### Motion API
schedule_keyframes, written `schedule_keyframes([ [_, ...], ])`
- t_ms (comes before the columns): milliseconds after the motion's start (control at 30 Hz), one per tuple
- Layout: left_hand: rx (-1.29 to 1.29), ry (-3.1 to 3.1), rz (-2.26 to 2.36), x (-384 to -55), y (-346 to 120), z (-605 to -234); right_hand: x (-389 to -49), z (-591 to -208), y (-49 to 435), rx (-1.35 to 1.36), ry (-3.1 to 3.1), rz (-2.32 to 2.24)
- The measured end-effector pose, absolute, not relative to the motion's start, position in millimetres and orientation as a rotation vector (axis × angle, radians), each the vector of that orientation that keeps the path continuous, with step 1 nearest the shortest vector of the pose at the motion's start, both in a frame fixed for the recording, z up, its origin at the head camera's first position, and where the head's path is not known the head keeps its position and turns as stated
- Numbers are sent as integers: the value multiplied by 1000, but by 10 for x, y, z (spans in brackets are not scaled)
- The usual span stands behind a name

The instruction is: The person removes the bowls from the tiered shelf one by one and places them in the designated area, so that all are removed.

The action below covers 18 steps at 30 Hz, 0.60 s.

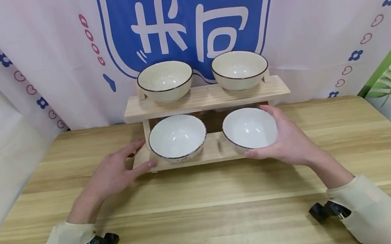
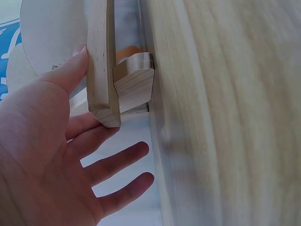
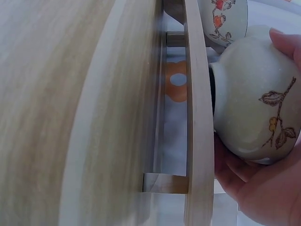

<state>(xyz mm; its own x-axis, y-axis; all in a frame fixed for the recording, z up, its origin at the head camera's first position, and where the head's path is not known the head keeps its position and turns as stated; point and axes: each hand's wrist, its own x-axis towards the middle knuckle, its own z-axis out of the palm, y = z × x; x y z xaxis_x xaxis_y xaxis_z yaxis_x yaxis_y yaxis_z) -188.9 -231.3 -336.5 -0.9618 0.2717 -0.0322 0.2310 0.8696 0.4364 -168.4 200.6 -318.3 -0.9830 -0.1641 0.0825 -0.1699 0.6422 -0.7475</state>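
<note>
A two-tier wooden rack (image 1: 207, 102) stands on the table with two bowls on each tier. My right hand (image 1: 287, 139) grips the lower right bowl (image 1: 248, 128), thumb at its near side and fingers round the far right side. In the right wrist view this bowl (image 3: 256, 101) shows a painted branch, its foot close over the lower board (image 3: 200, 113). At the rack's left end, my left hand (image 1: 114, 172) holds the lower board (image 2: 99, 61), thumb on top and other fingers spread around its end. Beside that thumb sits the lower left bowl (image 1: 177, 135).
On the upper tier are two cream bowls with dark rims, the upper left bowl (image 1: 165, 81) and upper right bowl (image 1: 240, 69). Behind the rack hangs a printed curtain (image 1: 71, 52). The wood-grain table (image 1: 204, 220) stretches in front.
</note>
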Motion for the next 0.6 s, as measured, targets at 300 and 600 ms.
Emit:
schedule_keyframes([
  [300, 389, 2947, 679, -1870, -2315, -3369, -1647, -3179, 2031, 379, -2860, 1272],
  [600, 379, 2952, 683, -1883, -2312, -3384, -1598, -3146, 2047, 524, -2844, 1237],
])
